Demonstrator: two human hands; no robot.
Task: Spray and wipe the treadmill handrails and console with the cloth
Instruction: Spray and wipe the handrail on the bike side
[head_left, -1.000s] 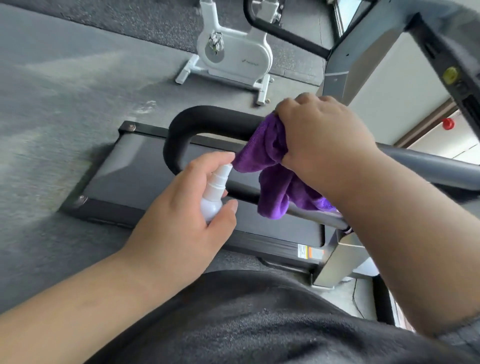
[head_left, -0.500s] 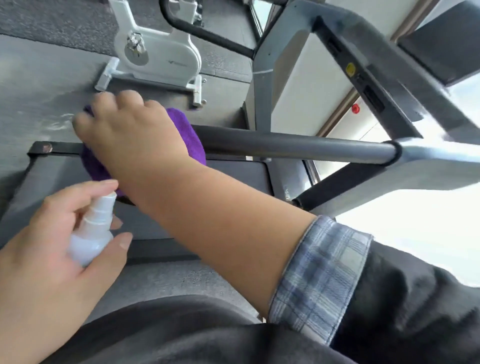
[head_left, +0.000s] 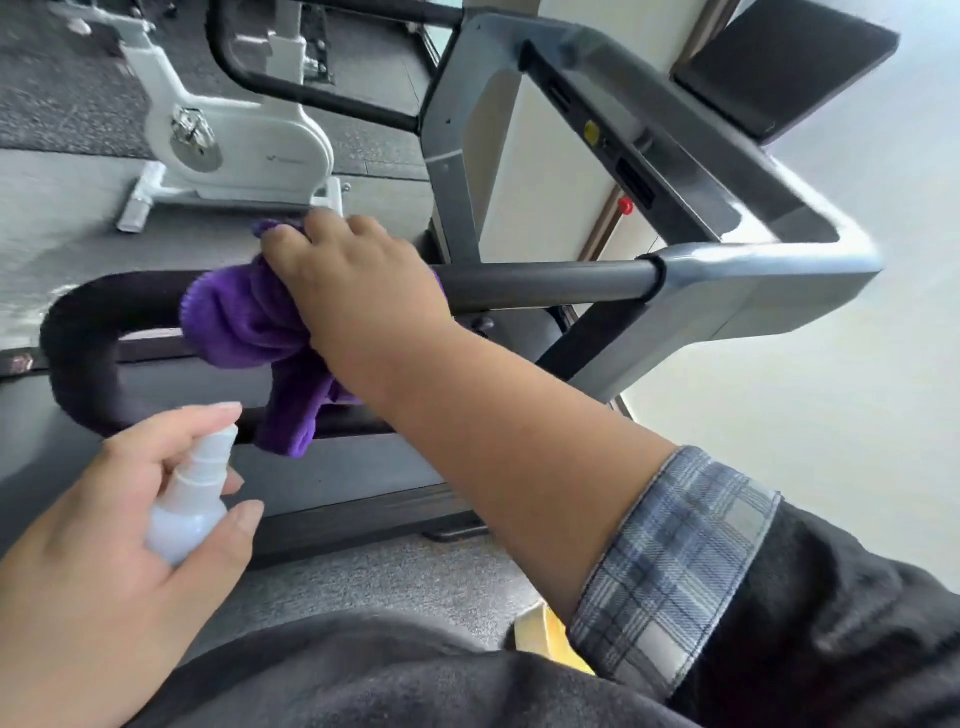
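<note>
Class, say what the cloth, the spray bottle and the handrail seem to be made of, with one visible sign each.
Cloth: probably microfibre; fuzzy, matte purple pile.
Spray bottle: translucent white plastic; smooth, faintly glossy.
Handrail: likely coated metal tube, dark satin sheen; curved end looks foam-padded.

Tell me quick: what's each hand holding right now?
Left hand: closed round the spray bottle.
Right hand: closed on the purple cloth, over the handrail.

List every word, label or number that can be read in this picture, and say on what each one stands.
No text is readable.
Small grey mark on the white exercise bike: too blurred to read.
Yellow round sticker under the console: no legible text.
</note>
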